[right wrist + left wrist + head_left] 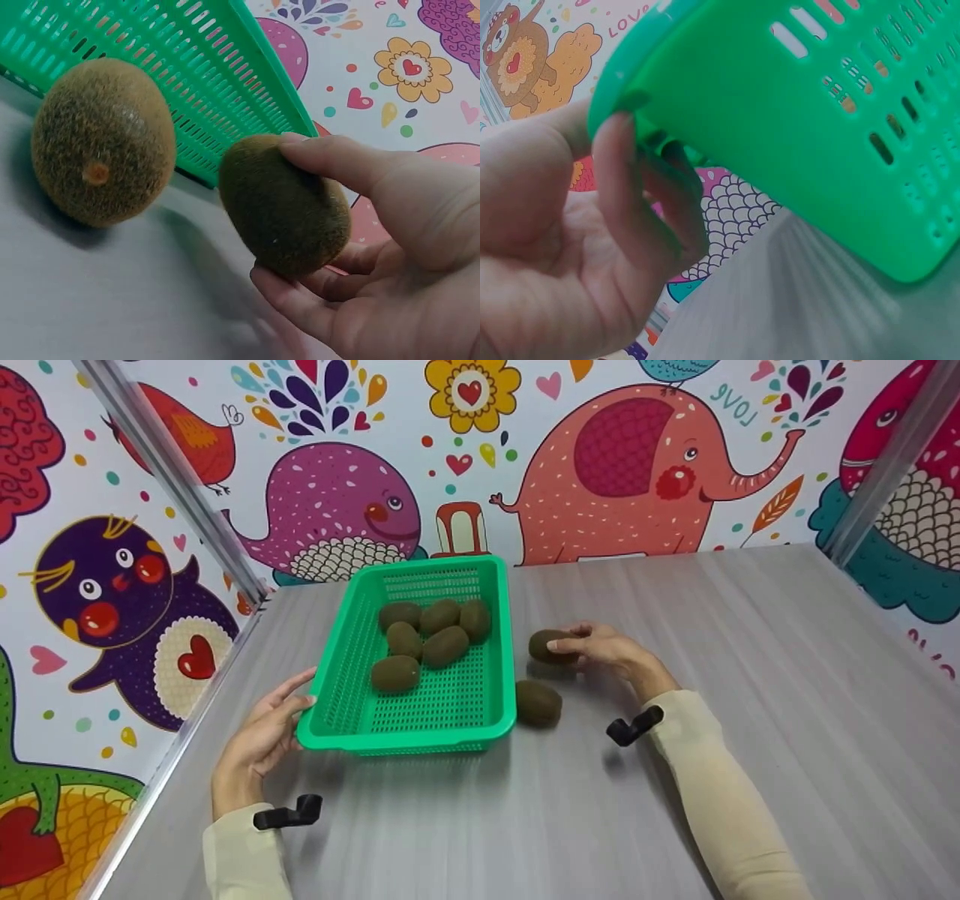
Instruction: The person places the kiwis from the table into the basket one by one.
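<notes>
My left hand [259, 735] grips the rim of a green plastic basket [319, 690] at its near left side. The left wrist view shows the thumb [617, 146] against the rim, the other fingers curled under it. Several brown kiwifruit [446, 646] lie together inside the basket. To the right of the basket, my right hand [611, 651] holds one kiwifruit [281, 206] between thumb and fingers, seemingly just off the table with its shadow beneath. Another kiwifruit [539, 703] rests on the table close against the basket's right side, its stem end showing in the right wrist view.
The table [480, 825] has a grey wood-grain top. Behind and to the left stand panels [480, 472] printed with cartoon animals, joined by a metal corner post [180, 472]. A second post [892, 465] rises at the back right. Black mounts [289, 813] sit on both wrists.
</notes>
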Tool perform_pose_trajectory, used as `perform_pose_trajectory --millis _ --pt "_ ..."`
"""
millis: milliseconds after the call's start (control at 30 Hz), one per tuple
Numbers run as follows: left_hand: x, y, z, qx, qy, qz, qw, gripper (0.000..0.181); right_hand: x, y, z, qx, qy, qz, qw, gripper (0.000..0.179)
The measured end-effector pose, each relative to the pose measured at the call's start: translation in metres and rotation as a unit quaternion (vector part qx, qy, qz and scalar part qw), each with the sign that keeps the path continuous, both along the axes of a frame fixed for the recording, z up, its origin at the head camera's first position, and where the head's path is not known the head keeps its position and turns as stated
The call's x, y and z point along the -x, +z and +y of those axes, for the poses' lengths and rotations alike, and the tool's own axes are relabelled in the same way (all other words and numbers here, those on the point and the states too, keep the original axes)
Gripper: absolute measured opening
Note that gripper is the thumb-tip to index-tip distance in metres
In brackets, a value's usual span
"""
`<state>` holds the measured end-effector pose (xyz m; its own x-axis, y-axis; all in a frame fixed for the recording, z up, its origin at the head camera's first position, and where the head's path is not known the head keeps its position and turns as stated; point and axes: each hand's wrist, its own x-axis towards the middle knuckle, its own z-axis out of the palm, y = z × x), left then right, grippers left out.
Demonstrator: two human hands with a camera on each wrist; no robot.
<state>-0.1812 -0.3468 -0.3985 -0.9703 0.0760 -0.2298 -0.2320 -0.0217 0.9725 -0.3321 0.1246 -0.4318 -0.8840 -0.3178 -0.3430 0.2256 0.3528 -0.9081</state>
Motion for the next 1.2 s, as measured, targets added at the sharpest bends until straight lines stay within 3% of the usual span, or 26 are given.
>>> perform_pose_trajectory --millis 167,333,667,933,1200 --pt "0.0 -0.001 0.001 0.009 0.007 0.005 0.9999 0.056 -0.001 0.004 -0.001 0.045 -0.022 -0.015 0.9986 0.069" --pt "-0.001 -0.001 0.0 0.009 0.009 0.004 0.9999 0.056 -0.001 0.01 -0.001 0.112 -0.017 -0.029 0.9931 0.065" --pt "0.0 -0.001 0.0 0.011 0.008 -0.002 0.9999 0.055 -0.007 0.025 -0.005 0.262 0.029 -0.065 0.9625 0.038" --pt "-0.001 -0.001 0.0 0.01 0.007 -0.006 0.9999 0.056 -0.015 0.038 -0.012 0.253 0.02 -0.051 0.966 0.032" --pt "-0.001 0.0 0.001 0.005 0.001 0.006 1.0 0.057 -0.024 0.05 -0.02 0.29 0.037 -0.041 0.9556 0.039"
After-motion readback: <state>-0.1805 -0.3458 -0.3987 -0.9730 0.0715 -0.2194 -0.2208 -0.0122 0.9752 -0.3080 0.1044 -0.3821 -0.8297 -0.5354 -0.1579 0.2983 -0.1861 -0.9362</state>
